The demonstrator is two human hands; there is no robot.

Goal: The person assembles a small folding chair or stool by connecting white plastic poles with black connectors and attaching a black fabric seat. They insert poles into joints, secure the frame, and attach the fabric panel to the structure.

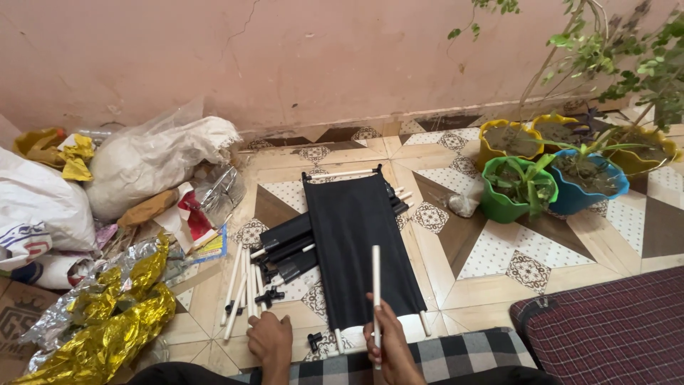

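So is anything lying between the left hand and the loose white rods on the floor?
Nothing visible. The left hand rests on the tile just below the loose white rods, with bare floor between them. The right hand holds a separate white rod upright over the black fabric panel.

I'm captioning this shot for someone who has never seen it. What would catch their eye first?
Probably the black fabric panel stretched on white rods, lying flat on the patterned tile floor in the middle. Just below it, the right hand holds a thin white rod upright over the panel, while the left hand rests by loose white rods. Crumpled gold foil shines at lower left, and bright plastic plant pots cluster at upper right.
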